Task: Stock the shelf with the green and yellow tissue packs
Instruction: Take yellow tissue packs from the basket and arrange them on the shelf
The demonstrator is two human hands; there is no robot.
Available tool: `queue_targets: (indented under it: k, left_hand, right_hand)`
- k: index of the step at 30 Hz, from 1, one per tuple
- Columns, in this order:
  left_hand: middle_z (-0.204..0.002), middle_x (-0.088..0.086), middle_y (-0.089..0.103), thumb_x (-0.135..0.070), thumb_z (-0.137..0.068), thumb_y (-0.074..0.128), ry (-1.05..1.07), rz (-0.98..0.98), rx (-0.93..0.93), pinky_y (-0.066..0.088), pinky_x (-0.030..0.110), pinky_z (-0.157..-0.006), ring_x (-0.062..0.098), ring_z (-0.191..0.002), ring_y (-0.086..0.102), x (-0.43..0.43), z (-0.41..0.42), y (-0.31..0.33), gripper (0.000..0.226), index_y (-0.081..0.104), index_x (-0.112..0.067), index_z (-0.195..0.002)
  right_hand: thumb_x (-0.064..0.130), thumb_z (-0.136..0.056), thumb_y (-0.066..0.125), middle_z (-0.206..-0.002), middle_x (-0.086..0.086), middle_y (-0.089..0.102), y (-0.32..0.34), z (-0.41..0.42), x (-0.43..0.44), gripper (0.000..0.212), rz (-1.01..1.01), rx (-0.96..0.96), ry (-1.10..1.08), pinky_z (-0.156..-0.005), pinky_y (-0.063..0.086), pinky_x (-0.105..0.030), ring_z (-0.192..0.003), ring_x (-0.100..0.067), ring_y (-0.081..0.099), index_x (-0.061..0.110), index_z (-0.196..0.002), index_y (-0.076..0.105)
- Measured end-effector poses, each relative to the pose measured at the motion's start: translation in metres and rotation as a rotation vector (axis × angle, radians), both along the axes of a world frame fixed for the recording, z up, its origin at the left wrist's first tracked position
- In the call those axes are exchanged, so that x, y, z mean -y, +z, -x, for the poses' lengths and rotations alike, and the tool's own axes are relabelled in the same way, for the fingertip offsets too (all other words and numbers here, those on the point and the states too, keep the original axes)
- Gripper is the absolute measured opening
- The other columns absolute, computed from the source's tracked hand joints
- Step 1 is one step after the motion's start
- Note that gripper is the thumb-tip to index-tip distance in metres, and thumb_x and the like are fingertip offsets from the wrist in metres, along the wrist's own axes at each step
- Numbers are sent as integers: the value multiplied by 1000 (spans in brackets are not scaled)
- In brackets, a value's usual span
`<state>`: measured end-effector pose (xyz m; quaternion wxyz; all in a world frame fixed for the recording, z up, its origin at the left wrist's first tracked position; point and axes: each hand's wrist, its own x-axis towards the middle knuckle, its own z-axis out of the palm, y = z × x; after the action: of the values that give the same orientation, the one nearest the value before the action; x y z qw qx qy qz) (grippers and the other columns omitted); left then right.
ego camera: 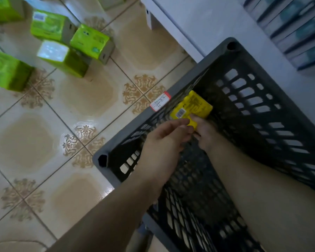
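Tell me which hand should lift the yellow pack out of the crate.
Probably right. The right hand grips the yellow pack inside the crate; the left hand only reaches toward it, fingers straight.

We can reach into the grey slotted crate (135, 125) from above; its wall on our left crowds the yellow tissue pack (193, 104).

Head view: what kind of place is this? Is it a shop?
Probably a small shop or its stockroom: green packs sit on the tiled floor, a crate with a stuck-on label holds a yellow pack, and a shelf carries rows of goods.
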<state>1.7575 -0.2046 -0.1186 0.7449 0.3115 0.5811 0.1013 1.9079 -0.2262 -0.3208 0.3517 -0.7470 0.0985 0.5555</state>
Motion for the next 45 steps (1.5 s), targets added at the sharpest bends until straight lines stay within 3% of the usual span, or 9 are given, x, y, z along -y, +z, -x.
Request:
queue_targets:
  k: [2, 5, 15, 21, 27, 30, 33, 38, 45]
  left_hand:
    - [-103, -4, 72, -22, -93, 55, -21, -12, -12, 49, 29, -92, 10, -100, 65, 3, 1, 3, 19, 68, -25, -106]
    - [-103, -4, 72, -22, -93, 55, -23, -26, -25, 49, 32, -93, 12, -101, 65, 7, 2, 13, 19, 69, -25, -106]
    - [-98, 5, 73, -12, -94, 53, -24, 4, -43, 48, 27, -79, 15, -89, 64, 52, -8, 139, 18, 69, -12, -103]
    - [-104, 6, 72, -14, -96, 51, -105, -90, 0, 48, 25, -74, 16, -92, 66, 90, -4, 237, 19, 69, -15, -101]
    - [-98, 4, 74, -12, -95, 52, -73, -149, 99, 50, 23, -72, 14, -89, 69, 140, -5, 382, 19, 71, -15, -99]
    - [-95, 4, 75, -11, -95, 53, -84, -183, 198, 55, 21, -66, 14, -87, 71, 161, -10, 463, 18, 70, -12, -102]
    - [-100, 5, 74, -10, -94, 54, -144, -245, 282, 54, 28, -81, 17, -93, 70, 174, -20, 531, 18, 69, -12, -103]
    - [-104, 2, 73, -13, -94, 54, -280, -363, 422, 48, 32, -88, 16, -99, 67, 180, -53, 630, 18, 69, -17, -104]
    - [-104, 2, 73, -14, -95, 52, -441, -466, 680, 51, 32, -89, 18, -99, 68, 185, -103, 741, 21, 68, -16, -108]
  right_hand:
    - [29, -88, 65, -104, -3, 67, 16, 6, -4, 36, -22, -56, 23, -40, 44, -12, -74, -10, 61, 14, -120, 58]
    - [29, -90, 62, -116, -3, 66, 41, 6, 2, 40, -33, -94, -2, -49, 45, -18, -74, -6, 60, 14, -127, 57]
    - [14, -79, 73, -100, -5, 72, 247, 3, 115, 25, -59, 34, -206, -65, 54, -28, -81, -16, 69, 15, -103, 64]
    - [19, -74, 79, -106, -1, 70, 374, 5, 171, 51, -201, 90, -207, -67, 55, -32, -91, -21, 70, 20, -118, 52]
    - [25, -75, 78, -107, 0, 72, 551, 2, 225, 44, -396, 162, -142, -89, 54, -43, -97, -21, 70, 19, -116, 62]
    - [20, -77, 76, -108, -3, 72, 645, 0, 259, 39, -464, 251, -136, -85, 55, -42, -95, -21, 70, 18, -113, 61]
    - [15, -78, 72, -107, -3, 71, 725, -2, 290, 39, -551, 297, -176, -71, 56, -31, -92, -20, 70, 18, -115, 59]
    - [26, -65, 73, -115, 3, 68, 837, -12, 318, 63, -683, 406, -267, -82, 54, -38, -99, -20, 68, 24, -125, 53]
    - [25, -70, 69, -112, 2, 71, 960, -29, 345, 51, -824, 695, -366, -88, 49, -39, -100, -20, 68, 24, -120, 60]
